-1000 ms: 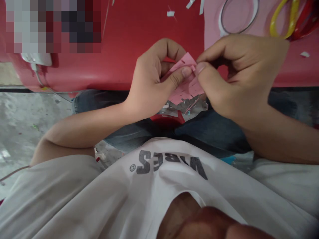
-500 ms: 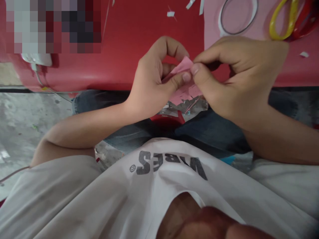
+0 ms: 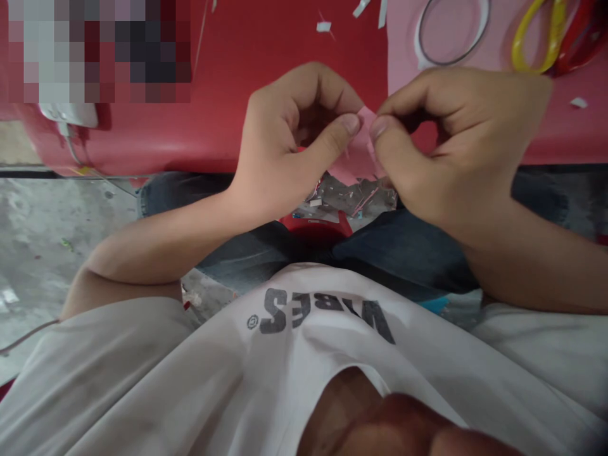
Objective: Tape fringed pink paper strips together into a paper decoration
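A small piece of pink paper [image 3: 349, 166] with cut, ragged lower edges is stretched between my two hands, above the table's near edge. My left hand [image 3: 285, 145] pinches its upper left part between thumb and index finger. With thumb and index finger, my right hand [image 3: 456, 139] grips the paper's upper right side, where it looks folded over. The fingertips of both hands are close together, and fingers hide part of the paper.
Yellow-handled scissors [image 3: 517, 47], a red handle [image 3: 577, 47] and a thin ring-shaped object [image 3: 418, 44] lie on a pink sheet [image 3: 401, 38] at the right. White scraps [image 3: 323, 26] dot the red table [image 3: 266, 38]. A white charger [image 3: 80, 115] with its cable sits left.
My left hand has shifted slightly left and up, its thumb moving higher on the pink paper. The paper has turned a little between my hands. My right hand has barely moved.
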{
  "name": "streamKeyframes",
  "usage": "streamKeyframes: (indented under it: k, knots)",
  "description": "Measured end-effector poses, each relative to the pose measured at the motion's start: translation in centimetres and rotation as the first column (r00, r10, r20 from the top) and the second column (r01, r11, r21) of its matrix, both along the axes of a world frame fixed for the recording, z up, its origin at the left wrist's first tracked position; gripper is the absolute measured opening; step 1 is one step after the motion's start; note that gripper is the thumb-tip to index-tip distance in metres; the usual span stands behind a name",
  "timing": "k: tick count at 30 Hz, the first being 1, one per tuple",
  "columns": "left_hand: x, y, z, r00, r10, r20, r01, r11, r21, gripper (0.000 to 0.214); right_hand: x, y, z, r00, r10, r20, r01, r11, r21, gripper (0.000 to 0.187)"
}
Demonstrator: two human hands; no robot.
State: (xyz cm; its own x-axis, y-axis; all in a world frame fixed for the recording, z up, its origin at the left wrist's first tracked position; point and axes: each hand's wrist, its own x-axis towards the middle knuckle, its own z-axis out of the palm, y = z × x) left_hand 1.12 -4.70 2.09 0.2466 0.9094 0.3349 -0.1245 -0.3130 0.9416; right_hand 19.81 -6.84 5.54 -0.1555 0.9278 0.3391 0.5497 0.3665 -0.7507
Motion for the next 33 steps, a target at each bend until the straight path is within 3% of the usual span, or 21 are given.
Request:
streamKeyframes:
  k: [2, 8, 11, 13, 16, 20, 25, 28, 33]
  knots:
    - [0.1, 0.0, 0.2, 0.998, 0.017, 0.054, -0.018, 1.0, 0.021, 0.008, -0.1, 0.0, -0.1, 1.0, -0.007, -0.027, 0.006, 1.0, -0.013, 0.01]
    - [0.4, 0.0, -0.5, 1.0, -0.004, 0.017, 0.004, 1.0, -0.001, 0.008, -0.2, 0.3, -0.3, 0.994, -0.012, -0.109, 0.01, 1.0, -0.024, 0.01]
    - [0.3, -0.2, -0.5, 0.997, 0.014, 0.081, -0.022, 0.995, 0.097, 0.012, -0.3, 0.4, -0.5, 0.986, -0.024, -0.166, 0.018, 0.999, -0.037, 0.011]
    - [0.0, -0.5, 0.6, 1.0, 0.017, -0.005, -0.016, 0.996, 0.085, 0.008, -0.4, 0.5, -0.6, 0.98, -0.028, -0.198, 0.02, 0.999, -0.043, 0.011]
    - [-0.8, -1.2, 3.1, 0.948, -0.068, -0.311, 0.032, 0.992, -0.119, 0.008, -0.4, 0.4, -0.5, 0.977, -0.029, -0.212, 0.018, 0.998, -0.056, 0.011]
    - [-1.3, -1.7, 4.8, 0.925, -0.063, -0.374, 0.032, 0.995, -0.09, 0.007, -0.3, 0.0, -0.4, 0.981, -0.042, -0.187, 0.026, 0.996, -0.09, 0.01]
    - [-1.2, -1.2, 3.5, 0.93, -0.036, -0.366, 0.036, 0.999, -0.006, 0.011, -0.4, -0.2, -0.5, 0.979, -0.04, -0.198, 0.03, 0.998, -0.051, 0.01]
    - [-0.6, -0.6, 2.4, 0.964, 0.022, -0.264, 0.004, 0.995, 0.096, 0.012, -0.5, -0.3, -0.3, 0.979, -0.027, -0.202, 0.009, 0.996, -0.092, 0.012]
    - [0.5, -0.8, 2.5, 0.982, 0.066, -0.177, -0.073, 0.997, -0.029, 0.028, -0.6, -0.3, 0.1, 0.975, 0.023, -0.219, -0.046, 0.994, -0.099, 0.014]
